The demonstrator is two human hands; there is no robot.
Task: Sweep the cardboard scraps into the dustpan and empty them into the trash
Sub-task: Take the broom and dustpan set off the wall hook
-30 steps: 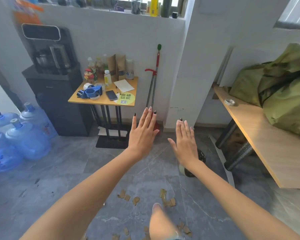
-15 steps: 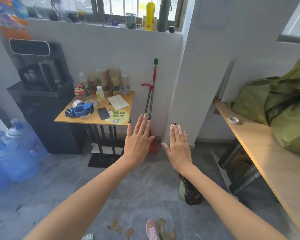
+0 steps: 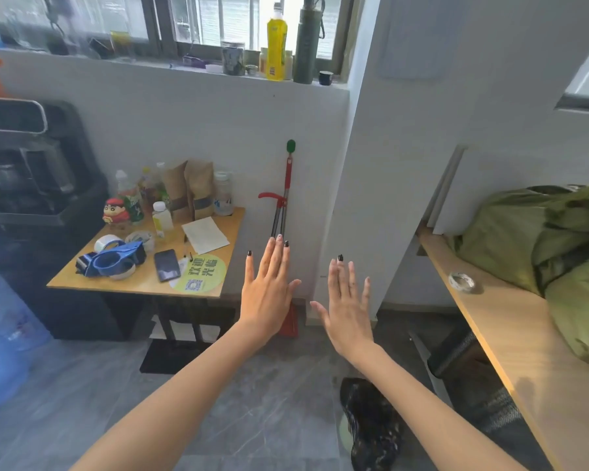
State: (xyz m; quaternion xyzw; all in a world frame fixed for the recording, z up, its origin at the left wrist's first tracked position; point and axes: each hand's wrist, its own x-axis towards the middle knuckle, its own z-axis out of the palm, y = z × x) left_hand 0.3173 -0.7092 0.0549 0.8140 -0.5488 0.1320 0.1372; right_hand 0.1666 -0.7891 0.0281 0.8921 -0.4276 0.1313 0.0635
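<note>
Dustpan (image 3: 291, 322) and broom (image 3: 284, 215), clipped together as one long-handled set, stood upright against the white wall (image 3: 218, 130), in the corner between the small counter (image 3: 143, 285) and the pillar (image 3: 371, 164). The red pan rested on the floor (image 3: 252, 402), partly hidden behind my left hand (image 3: 269, 294). Twin dark shafts rose to a red clip (image 3: 271, 197) and a red handle capped in green (image 3: 290, 146). Which shaft belonged to which tool could not be told. Cardboard scraps lay outside the view.

Handling, as judged: thin tubes and moulded plastic, so light, stiff and not fragile. The leaning set seemed likely to slide along the wall or tip if one part were pulled free carelessly. The smooth shafts offered a fair grip. The best hold appeared to be high on the shafts, just below the clip, one hand to each, so the pair could be separated. The scraps, being thin card, would probably be very light and inclined to skitter ahead of the bristles.

Left hand: flat, fingers straight and close together, thumb out, holding nothing. Its fingertips overlapped the lower shafts in the view, and whether they touched could not be told. Right hand (image 3: 349, 311): fingers straight and slightly spread, empty, raised before the pillar, just beside the left hand and apart from it.
</note>
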